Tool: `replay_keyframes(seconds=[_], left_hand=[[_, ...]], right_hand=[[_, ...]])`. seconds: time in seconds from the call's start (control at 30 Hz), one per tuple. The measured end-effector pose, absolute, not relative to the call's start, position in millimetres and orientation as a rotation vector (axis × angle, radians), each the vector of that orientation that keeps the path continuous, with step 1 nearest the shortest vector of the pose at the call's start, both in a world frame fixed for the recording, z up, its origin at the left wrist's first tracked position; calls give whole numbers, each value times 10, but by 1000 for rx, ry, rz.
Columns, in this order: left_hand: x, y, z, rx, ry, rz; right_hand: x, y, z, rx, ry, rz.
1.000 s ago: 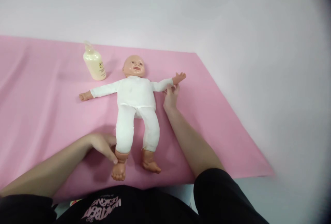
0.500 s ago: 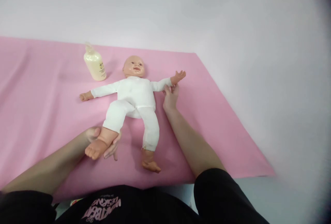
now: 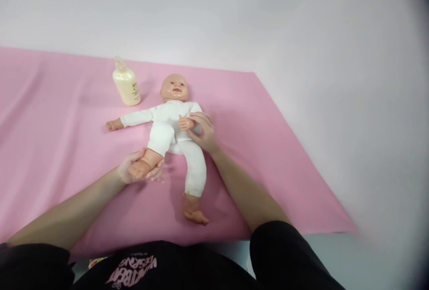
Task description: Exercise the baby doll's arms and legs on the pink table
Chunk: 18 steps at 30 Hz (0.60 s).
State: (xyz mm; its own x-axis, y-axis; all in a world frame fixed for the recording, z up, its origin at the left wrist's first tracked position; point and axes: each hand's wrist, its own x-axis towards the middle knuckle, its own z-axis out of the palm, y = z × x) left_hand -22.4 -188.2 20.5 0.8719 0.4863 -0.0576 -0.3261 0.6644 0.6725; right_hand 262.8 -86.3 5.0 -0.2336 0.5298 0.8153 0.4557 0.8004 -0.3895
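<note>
A baby doll (image 3: 174,120) in a white suit lies face up on a pink sheet (image 3: 67,147). My left hand (image 3: 136,171) grips the doll's foot on the left and holds that leg bent up toward its body. My right hand (image 3: 201,132) holds the doll's arm on the right, folded across its chest. The doll's other arm lies stretched out to the left, and its other leg lies straight toward me.
A cream lotion bottle (image 3: 126,82) stands on the sheet, just left of the doll's head. The pink sheet ends at a white surface (image 3: 335,124) on the right. A pale wall rises behind.
My left hand has pushed the doll's leg up from straight to bent. My right hand has drawn the doll's outstretched arm in across its chest.
</note>
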Motion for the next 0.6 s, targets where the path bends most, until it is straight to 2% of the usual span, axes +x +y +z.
replay_keyframes(seconds=[0.23, 0.6], left_hand=[[-218, -1867, 174, 690, 325, 473], [-254, -1946, 407, 997, 179, -61]], right_hand=[[2598, -895, 74, -797, -1883, 60], [2982, -477, -176, -957, -1121, 384]])
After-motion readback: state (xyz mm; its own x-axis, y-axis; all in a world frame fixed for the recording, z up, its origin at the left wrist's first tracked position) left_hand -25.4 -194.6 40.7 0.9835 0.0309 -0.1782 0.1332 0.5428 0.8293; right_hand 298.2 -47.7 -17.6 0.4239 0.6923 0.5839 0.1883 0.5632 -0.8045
